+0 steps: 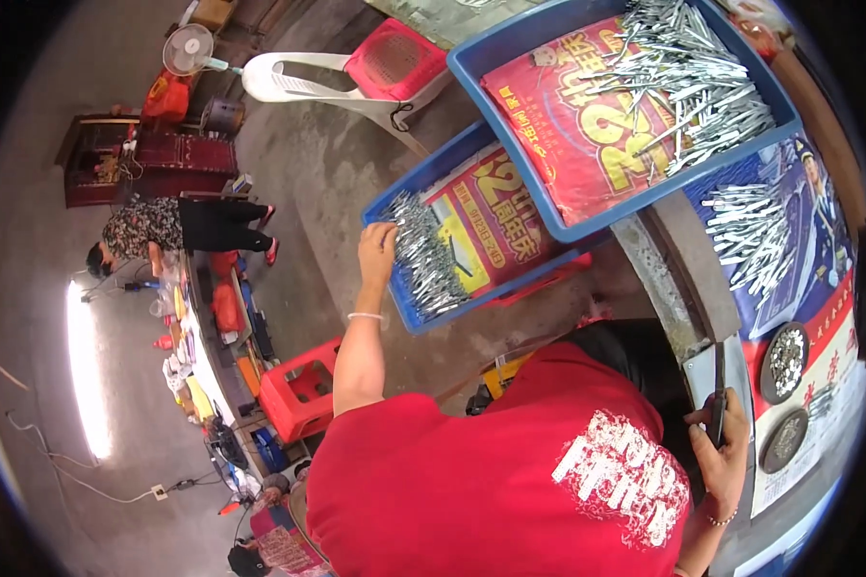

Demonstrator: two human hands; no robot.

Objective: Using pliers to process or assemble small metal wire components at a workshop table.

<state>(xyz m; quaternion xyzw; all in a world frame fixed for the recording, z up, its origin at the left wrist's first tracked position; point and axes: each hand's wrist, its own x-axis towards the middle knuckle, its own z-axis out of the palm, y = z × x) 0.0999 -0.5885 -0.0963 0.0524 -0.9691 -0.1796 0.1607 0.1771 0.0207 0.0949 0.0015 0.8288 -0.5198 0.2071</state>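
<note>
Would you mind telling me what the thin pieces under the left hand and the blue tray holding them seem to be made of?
The thin pieces, which the left hand reaches into, look like bare metal: silvery grey with bright glints, no paint visible. The blue tray looks like moulded plastic: even colour, smooth rim with a soft sheen. A printed sheet lines it, probably glossy paper or plastic film; I cannot tell which.

Fingertips of left hand (376, 247) buried among metal pieces (423, 258) in lower blue tray (394, 197); grip on them not discernible. Far part of that tray hidden beneath upper blue tray (471, 72), itself cut off at top edge. Dark narrow tool (718, 396) partly covered by right hand (720, 450); kind unclear. Contents of round dishes (784, 363) beside right hand too small to identify.
</note>
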